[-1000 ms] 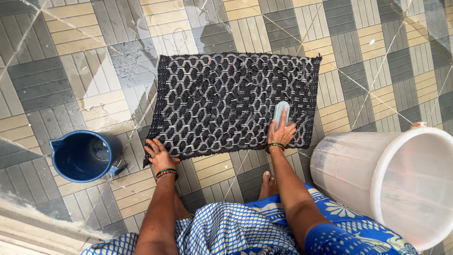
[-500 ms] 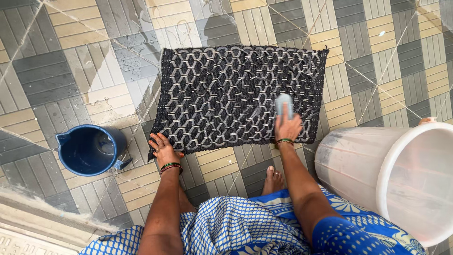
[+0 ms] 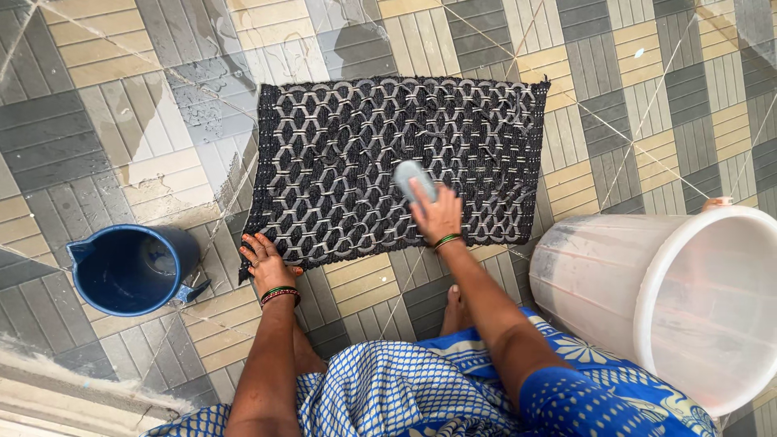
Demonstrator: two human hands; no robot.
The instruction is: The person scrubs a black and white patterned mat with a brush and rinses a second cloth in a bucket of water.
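Note:
A dark floor mat [image 3: 356,137] with a pale hexagon weave lies flat on the wet tiled floor. My right hand [image 3: 437,214] presses a pale blue scrubbing brush [image 3: 411,178] onto the mat's middle near part. At the mat's near left corner, my left hand [image 3: 265,260] rests with its fingers spread flat, pinning the edge. Bangles sit on both wrists.
A blue jug [image 3: 129,267] stands on the floor to the left of my left hand. A large translucent white bucket [image 3: 672,299] stands at the right. My bare foot [image 3: 455,311] and blue patterned clothing are below the mat. The tiles [image 3: 202,105] are wet.
My right hand has slid the brush leftward across the mat, from near its right edge to its middle. My left hand stays on the near left corner.

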